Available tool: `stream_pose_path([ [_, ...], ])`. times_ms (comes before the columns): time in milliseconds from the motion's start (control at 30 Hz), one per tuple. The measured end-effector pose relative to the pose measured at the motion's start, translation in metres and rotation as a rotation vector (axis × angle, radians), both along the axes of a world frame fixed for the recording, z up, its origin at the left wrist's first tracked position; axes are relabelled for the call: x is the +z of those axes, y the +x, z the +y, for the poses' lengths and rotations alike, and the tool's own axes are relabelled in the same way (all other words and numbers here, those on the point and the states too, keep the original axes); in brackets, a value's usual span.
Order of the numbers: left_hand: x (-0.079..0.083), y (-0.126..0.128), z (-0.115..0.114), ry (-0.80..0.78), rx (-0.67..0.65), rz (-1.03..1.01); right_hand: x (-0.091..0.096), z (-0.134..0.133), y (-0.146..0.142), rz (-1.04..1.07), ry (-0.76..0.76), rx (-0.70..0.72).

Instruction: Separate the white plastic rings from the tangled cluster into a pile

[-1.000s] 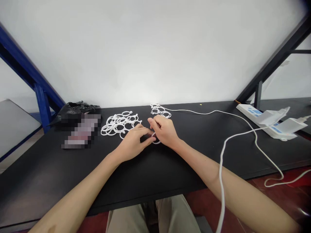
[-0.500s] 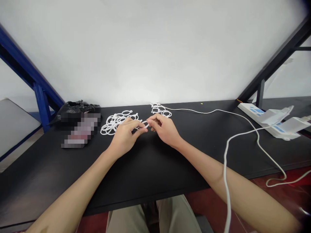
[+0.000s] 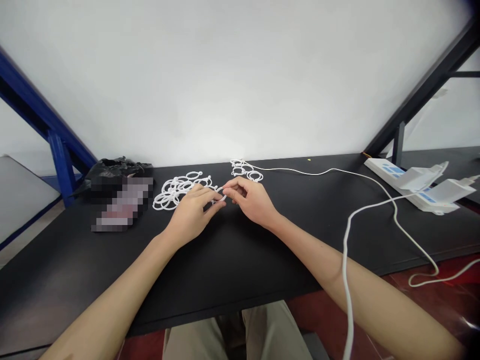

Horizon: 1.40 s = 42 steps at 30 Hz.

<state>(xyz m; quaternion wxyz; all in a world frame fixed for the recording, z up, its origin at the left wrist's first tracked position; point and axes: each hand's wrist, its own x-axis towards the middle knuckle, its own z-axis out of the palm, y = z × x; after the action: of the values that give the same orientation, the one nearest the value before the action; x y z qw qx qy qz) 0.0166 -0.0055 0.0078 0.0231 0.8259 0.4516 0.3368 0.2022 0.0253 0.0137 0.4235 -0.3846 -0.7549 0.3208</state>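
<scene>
Between my hands, just above the black table, is a small white ring [image 3: 222,196]. My left hand [image 3: 193,210] pinches its left side with thumb and fingers. From the other side, my right hand [image 3: 251,200] grips the ring with its fingertips, which partly hide it. A heap of white rings [image 3: 167,200], each with a small eyelet, lies behind and to the left of my left hand. Beyond my right hand lies a smaller group of white rings [image 3: 255,175].
A black plastic bag [image 3: 112,170] and a pixelated item [image 3: 123,205] lie at the left. On the right, a white power strip [image 3: 412,187] holds plugged-in adapters. A white cable [image 3: 347,250] crosses over my right forearm, and another thin cable [image 3: 300,171] runs along the table's back.
My fingers have shifted slightly on the ring, and the right fingertips sit a little closer to the left hand. The whole view has moved slightly; the ring groups lie as before.
</scene>
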Motion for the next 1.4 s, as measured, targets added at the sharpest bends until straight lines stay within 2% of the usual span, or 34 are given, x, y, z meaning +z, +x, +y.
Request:
stream_pose_path([
  [100, 0.0, -0.004, 0.002, -0.012, 0.101, 0.009, -0.003, 0.007, 0.005, -0.165, 0.055, -0.068],
  [200, 0.002, -0.013, 0.006, 0.019, 0.251, 0.027, -0.006, 0.019, 0.015, -0.457, 0.153, -0.322],
  [300, 0.003, -0.028, 0.011, 0.062, 0.427, 0.078, -0.008, 0.029, 0.028, -0.668, 0.158, -0.545],
  [433, 0.002, -0.047, 0.015, 0.03, 0.589, 0.141, -0.012, 0.033, 0.037, -0.762, 0.152, -0.598],
  [533, 0.0, -0.054, 0.016, -0.031, 0.617, 0.166, -0.014, 0.033, 0.038, -0.778, 0.144, -0.593],
  [733, -0.003, -0.054, 0.016, -0.053, 0.599, 0.135, -0.012, 0.033, 0.037, -0.754, 0.145, -0.56],
  [867, 0.001, -0.048, 0.014, -0.001, 0.578, 0.098, -0.006, 0.031, 0.033, -0.534, 0.161, -0.489],
  [933, 0.003, -0.041, 0.012, 0.038, 0.506, 0.07, -0.002, 0.026, 0.027, -0.338, 0.159, -0.371],
  [1000, 0.004, -0.033, 0.01, 0.087, 0.385, 0.049, 0.003, 0.019, 0.021, -0.182, 0.133, -0.191],
  [1100, 0.003, -0.024, 0.007, 0.128, 0.18, 0.048, 0.006, 0.01, 0.012, -0.105, 0.108, 0.018],
  [1233, 0.0, -0.02, 0.007, 0.099, 0.018, 0.022, 0.003, 0.006, 0.007, -0.11, 0.107, 0.089],
  [1400, 0.002, -0.022, 0.007, 0.048, 0.012, 0.015, 0.003, 0.005, 0.007, -0.07, 0.042, 0.116],
])
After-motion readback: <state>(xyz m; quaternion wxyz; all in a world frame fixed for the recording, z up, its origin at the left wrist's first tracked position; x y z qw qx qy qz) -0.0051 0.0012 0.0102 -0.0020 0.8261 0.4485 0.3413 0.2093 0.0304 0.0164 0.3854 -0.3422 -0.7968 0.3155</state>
